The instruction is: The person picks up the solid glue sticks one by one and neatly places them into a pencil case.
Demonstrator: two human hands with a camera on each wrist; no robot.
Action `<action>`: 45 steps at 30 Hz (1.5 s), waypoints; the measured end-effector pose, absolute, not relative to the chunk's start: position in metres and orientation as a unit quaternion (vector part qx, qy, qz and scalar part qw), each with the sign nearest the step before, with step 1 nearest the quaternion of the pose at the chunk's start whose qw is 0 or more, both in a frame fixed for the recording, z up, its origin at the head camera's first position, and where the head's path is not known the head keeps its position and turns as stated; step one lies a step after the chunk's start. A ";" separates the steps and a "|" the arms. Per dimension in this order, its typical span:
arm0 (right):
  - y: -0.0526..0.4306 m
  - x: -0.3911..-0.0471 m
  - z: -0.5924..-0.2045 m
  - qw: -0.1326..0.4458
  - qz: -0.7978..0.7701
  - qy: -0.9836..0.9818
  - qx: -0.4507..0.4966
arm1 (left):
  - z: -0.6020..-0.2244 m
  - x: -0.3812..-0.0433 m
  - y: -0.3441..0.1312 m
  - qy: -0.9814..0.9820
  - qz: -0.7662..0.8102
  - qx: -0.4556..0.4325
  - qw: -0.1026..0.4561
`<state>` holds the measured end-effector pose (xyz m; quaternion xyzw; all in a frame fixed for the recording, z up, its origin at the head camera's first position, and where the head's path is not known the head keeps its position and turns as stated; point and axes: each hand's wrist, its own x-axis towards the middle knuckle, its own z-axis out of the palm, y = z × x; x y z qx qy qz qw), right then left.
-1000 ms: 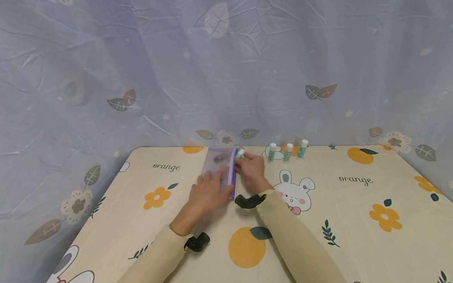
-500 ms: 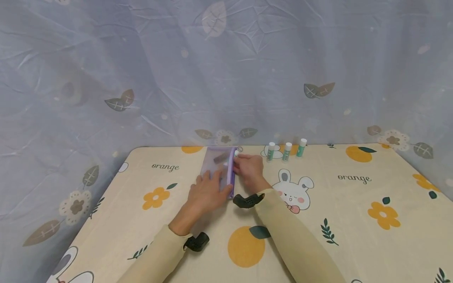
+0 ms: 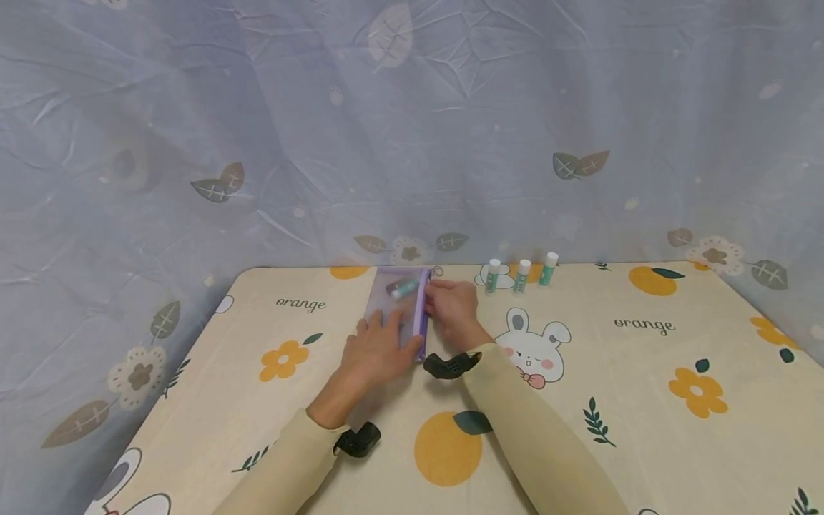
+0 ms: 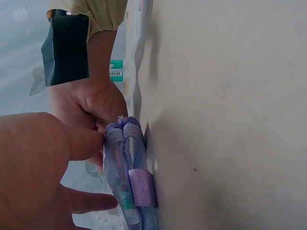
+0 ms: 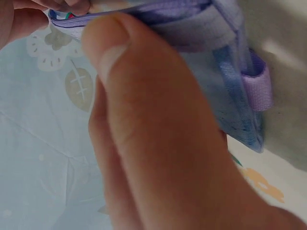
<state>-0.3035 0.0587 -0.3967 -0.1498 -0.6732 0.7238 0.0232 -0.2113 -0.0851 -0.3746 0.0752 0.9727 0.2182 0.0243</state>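
A purple mesh zip pouch [image 3: 421, 322] lies on the cloth at the back. Through its mesh show a small green tube with white ends [image 3: 405, 288] and a dark brownish item [image 3: 391, 287] beside it. My left hand [image 3: 376, 350] rests on the pouch with fingers spread, its thumb pressing the zip edge. That thumb [image 5: 139, 96] fills much of the right wrist view. At the pouch's far end, my right hand [image 3: 453, 307] grips the opening's edge between curled fingers; its fingertips are partly hidden. The lilac side tab [image 4: 142, 187] faces the left wrist camera.
Three green tubes with white caps, the left one [image 3: 492, 277], the middle one [image 3: 522, 277] and the right one [image 3: 548, 270], stand upright right of my right hand. A patterned cloth [image 3: 611, 372] covers the table. A blue-grey curtain [image 3: 412, 143] hangs behind it.
The green tube has gone leftward from my right fingers through the opening into the pouch. My left hand has stayed put on the mesh; the three standing tubes have not moved.
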 end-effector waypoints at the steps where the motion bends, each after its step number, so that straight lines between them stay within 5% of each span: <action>1: 0.059 -0.304 -0.397 0.023 0.726 -0.671 -0.150 | -0.375 -0.212 -0.085 0.973 0.218 0.076 0.022; 45: 0.079 -0.295 -0.350 0.078 0.637 -0.767 -0.023 | -0.376 -0.214 -0.085 0.972 0.223 0.074 0.032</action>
